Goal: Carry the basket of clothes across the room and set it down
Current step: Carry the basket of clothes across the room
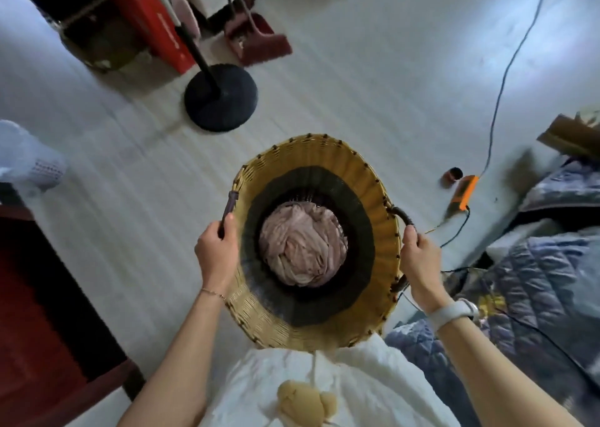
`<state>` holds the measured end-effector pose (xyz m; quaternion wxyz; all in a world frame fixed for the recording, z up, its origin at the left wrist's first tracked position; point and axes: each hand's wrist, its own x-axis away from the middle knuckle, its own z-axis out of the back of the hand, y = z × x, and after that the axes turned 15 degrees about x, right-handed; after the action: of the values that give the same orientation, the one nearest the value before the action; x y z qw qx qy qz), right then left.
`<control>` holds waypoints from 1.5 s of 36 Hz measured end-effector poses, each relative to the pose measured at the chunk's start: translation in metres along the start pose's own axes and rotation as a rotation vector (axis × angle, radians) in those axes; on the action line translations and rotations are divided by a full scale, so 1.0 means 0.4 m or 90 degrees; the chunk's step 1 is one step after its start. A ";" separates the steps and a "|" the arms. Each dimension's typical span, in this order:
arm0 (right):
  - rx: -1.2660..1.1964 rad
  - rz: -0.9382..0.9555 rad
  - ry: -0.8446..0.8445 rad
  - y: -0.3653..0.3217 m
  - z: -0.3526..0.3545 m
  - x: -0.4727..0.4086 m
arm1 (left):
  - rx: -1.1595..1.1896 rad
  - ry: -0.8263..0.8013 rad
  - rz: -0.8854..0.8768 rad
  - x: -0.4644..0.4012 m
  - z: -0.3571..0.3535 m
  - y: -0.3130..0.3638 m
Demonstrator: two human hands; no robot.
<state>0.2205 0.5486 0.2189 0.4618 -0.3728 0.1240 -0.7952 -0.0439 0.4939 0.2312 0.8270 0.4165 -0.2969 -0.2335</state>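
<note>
A round woven basket (324, 157), yellow at the rim and black lower down, hangs in front of my body above the pale floor. Crumpled pink clothes (302, 248) lie at its bottom. My left hand (216, 249) is closed around the dark handle on the basket's left side. My right hand (418, 257) is closed around the dark handle on the right side; a white band sits on that wrist. The basket's near rim touches my white top.
A black round stand base (220, 97) stands on the floor ahead. A maroon broom and dustpan (256, 41) and a red box (162, 27) lie beyond. An orange device (465, 189) with cables is at right, beside a quilted blue blanket (539, 274). Dark red furniture (42, 296) is at left.
</note>
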 end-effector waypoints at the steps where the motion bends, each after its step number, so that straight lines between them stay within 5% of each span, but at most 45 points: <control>1: -0.005 -0.004 0.019 -0.007 0.018 -0.020 | -0.005 -0.015 -0.020 -0.021 -0.032 0.032; 30: -0.147 -0.157 0.300 -0.480 0.336 -0.761 | -0.023 -0.338 -0.136 -0.673 -0.865 0.765; 41: -0.209 -0.231 0.402 -0.471 0.577 -1.148 | -0.022 -0.397 -0.213 -0.725 -1.332 1.085; 54: -0.252 -0.251 0.391 -0.439 0.984 -1.653 | -0.039 -0.419 -0.185 -0.676 -1.879 1.430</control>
<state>0.5816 1.2485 0.2697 0.1620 -0.2165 0.3326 -0.9035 0.3576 1.3900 0.2658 0.6574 0.3322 -0.4775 -0.4790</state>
